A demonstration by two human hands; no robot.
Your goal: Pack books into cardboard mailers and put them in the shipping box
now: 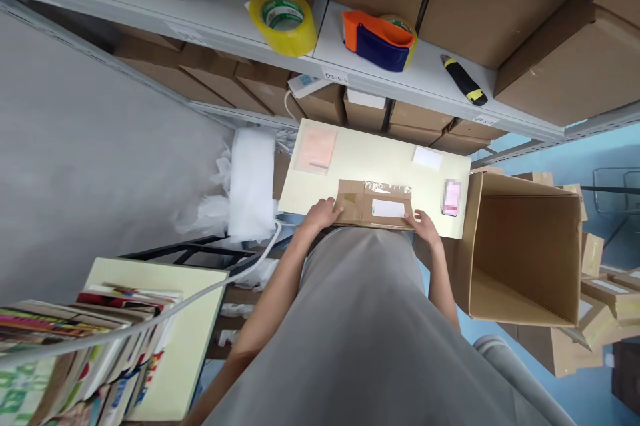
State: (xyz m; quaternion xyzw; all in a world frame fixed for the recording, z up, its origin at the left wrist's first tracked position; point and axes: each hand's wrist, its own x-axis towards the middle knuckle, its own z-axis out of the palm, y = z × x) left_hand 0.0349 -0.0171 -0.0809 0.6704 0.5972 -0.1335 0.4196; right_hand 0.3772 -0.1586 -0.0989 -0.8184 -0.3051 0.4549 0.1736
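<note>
A flat cardboard parcel [376,203] with clear tape and a white label lies at the near edge of a pale yellow table [380,163]. My left hand [321,214] grips the parcel's left end, fingers curled over its edge. At the parcel's right end, my right hand [425,224] holds the corner. My grey shirt hides the table's near edge below the parcel.
On the table lie a pink pouch [315,149], a white slip [427,158] and a pink item [452,197]. An open empty carton [525,249] stands right. The shelf above carries a yellow tape roll [283,21], an orange tape dispenser [379,39] and a utility knife [464,79]. Books [80,353] are stacked lower left.
</note>
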